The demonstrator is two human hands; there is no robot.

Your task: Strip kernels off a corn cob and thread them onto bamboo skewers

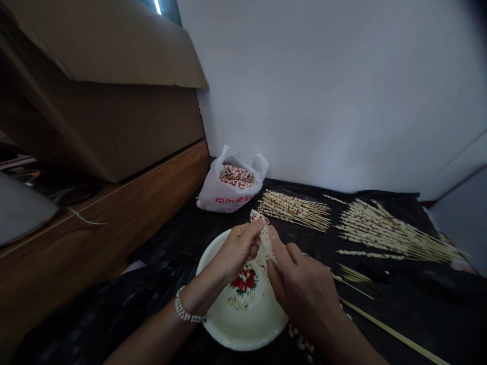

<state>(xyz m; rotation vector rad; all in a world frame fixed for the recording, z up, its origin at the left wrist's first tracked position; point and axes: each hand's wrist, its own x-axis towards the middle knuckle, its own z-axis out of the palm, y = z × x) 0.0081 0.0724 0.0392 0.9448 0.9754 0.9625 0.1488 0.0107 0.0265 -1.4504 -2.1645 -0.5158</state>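
An ear of corn point(267, 242), partly bared of its white and dark red kernels, is held tilted over a white basin point(243, 340). My left hand point(243, 246) has its fingers closed on the upper part of the ear, near the kernels that remain at its top. Lower down, my right hand point(299, 276) wraps round the same ear from the right. Loose kernels point(243, 304) lie in the basin around a printed red flower pattern. A beaded bracelet point(185, 310) circles my left wrist.
Behind the basin stands a white plastic bag point(216, 195) with more ears of corn point(236, 175). Kernel-threaded skewers lie in a smaller bundle point(291, 209) and a larger one point(384, 230). Bare sticks point(353, 274) rest nearer. A cardboard box point(140, 121) rises left; a wall point(342, 91) stands behind.
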